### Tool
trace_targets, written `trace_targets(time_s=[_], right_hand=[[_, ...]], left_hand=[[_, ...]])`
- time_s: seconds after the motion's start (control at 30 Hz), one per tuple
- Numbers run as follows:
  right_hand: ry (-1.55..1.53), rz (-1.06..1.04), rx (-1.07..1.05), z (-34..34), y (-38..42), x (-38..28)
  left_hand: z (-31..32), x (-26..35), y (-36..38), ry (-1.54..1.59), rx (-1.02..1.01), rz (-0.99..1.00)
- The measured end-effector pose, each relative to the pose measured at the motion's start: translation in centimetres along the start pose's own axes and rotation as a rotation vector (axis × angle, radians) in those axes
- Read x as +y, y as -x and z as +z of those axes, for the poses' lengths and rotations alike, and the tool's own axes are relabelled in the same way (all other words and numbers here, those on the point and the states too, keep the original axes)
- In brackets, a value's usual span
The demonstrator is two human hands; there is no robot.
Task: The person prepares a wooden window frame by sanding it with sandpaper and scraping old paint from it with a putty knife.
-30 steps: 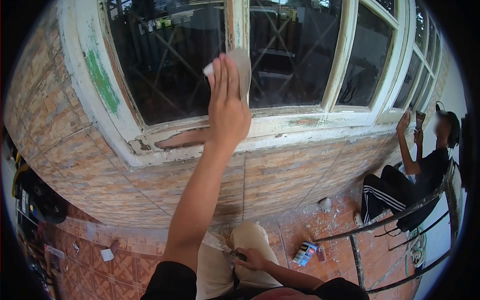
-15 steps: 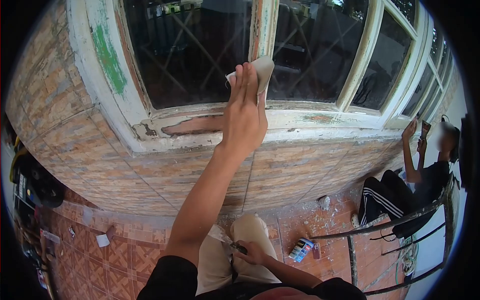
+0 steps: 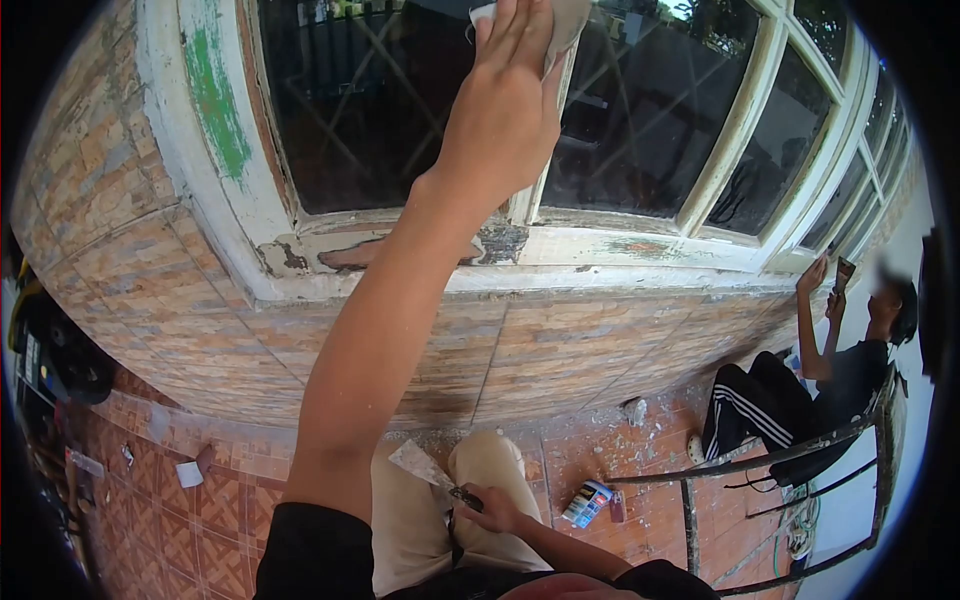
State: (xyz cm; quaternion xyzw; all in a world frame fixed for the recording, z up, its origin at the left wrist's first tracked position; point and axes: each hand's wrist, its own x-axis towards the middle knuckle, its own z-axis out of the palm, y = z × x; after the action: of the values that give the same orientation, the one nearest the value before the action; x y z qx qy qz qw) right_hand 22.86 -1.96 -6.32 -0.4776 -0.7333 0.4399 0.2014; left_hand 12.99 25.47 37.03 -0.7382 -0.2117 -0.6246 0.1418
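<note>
The left hand (image 3: pixel 505 125) is raised to the window with its fingers extended together, pressing a folded tan-and-white sheet (image 3: pixel 568 30) against the worn upright (image 3: pixel 525 205) between two panes; the top of the sheet runs out of view. The right hand (image 3: pixel 490 508) is closed around the dark handle of a scraper (image 3: pixel 420 464), whose whitish, smeared blade lies over the tan trousers (image 3: pixel 500 465). On the tiled floor (image 3: pixel 220 540), right of the knees, a blue, white and black container (image 3: pixel 587 503) lies tilted, its contents hidden; it has a printed label, too small to read. A small reddish piece (image 3: pixel 617 510) lies just beside it, and pale flakes are scattered between there and the stone-patterned wall (image 3: pixel 570 340). A rusty metal frame (image 3: pixel 690 520) reaches in from the right, one bar ending near the container, with a coiled hose (image 3: pixel 800 525) behind it. Floor tiles run between the knees and the wall, and widen to the left past a white scrap (image 3: pixel 189 474) towards black equipment (image 3: pixel 75 355) bearing a light label, also unreadable. The left forearm crosses the sill (image 3: pixel 620 283). Well apart at right, a co-worker (image 3: pixel 850 375) in striped trousers sits by the wall, holding up a broad-ended tool (image 3: pixel 845 272).
</note>
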Motion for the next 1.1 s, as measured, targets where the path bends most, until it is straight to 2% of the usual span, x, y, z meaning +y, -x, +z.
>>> trace_targets(time_s=[0.13, 0.2, 0.23, 0.3, 0.33, 0.43, 0.53, 0.7, 0.77, 0.83, 0.93, 1.03, 1.1], right_hand=[[-0.008, -0.029, 0.026, 0.2, 0.1, 0.2], [-0.020, -0.038, 0.045, 0.2, 0.2, 0.1], [-0.022, -0.038, 0.046, 0.3, 0.3, 0.0], [0.004, 0.009, 0.016, 0.1, 0.2, -0.1], [0.009, 0.006, 0.009, 0.0, 0.3, 0.0], [-0.047, -0.015, 0.033, 0.1, 0.1, -0.1], [-0.062, -0.030, 0.033, -0.3, 0.4, -0.6], [-0.041, -0.018, 0.053, 0.3, 0.2, 0.3], [-0.045, -0.022, 0.055, 0.3, 0.4, 0.2], [-0.038, -0.031, 0.059, 0.1, 0.5, 0.1], [-0.049, -0.040, 0.076, 0.2, 0.2, -0.1], [-0.054, -0.010, 0.075, 0.2, 0.1, 0.3], [-0.061, -0.008, 0.058, 0.3, 0.1, 0.4]], left_hand=[[-0.1, 1.2, 6.7, 0.010, -0.076, 0.027], [0.4, 1.7, 10.4, 0.075, -0.112, -0.158], [1.1, 1.7, 10.9, 0.076, -0.114, -0.158], [1.7, 2.3, 10.8, 0.035, -0.037, -0.181], [1.8, 1.8, 10.1, -0.046, -0.070, -0.111], [0.7, 1.0, 4.6, -0.063, -0.039, 0.001], [-0.8, 1.9, 0.7, 0.018, -0.025, 0.001], [1.7, 1.2, 8.9, -0.038, -0.049, -0.051], [2.4, 2.0, 11.1, -0.006, 0.034, -0.132], [2.5, 2.2, 10.1, 0.015, 0.033, -0.170], [1.8, 0.6, 5.1, -0.115, 0.067, 0.008], [-0.3, 0.6, -0.9, -0.102, -0.012, 0.021], [-1.1, 1.5, -1.6, -0.058, 0.002, -0.011]])
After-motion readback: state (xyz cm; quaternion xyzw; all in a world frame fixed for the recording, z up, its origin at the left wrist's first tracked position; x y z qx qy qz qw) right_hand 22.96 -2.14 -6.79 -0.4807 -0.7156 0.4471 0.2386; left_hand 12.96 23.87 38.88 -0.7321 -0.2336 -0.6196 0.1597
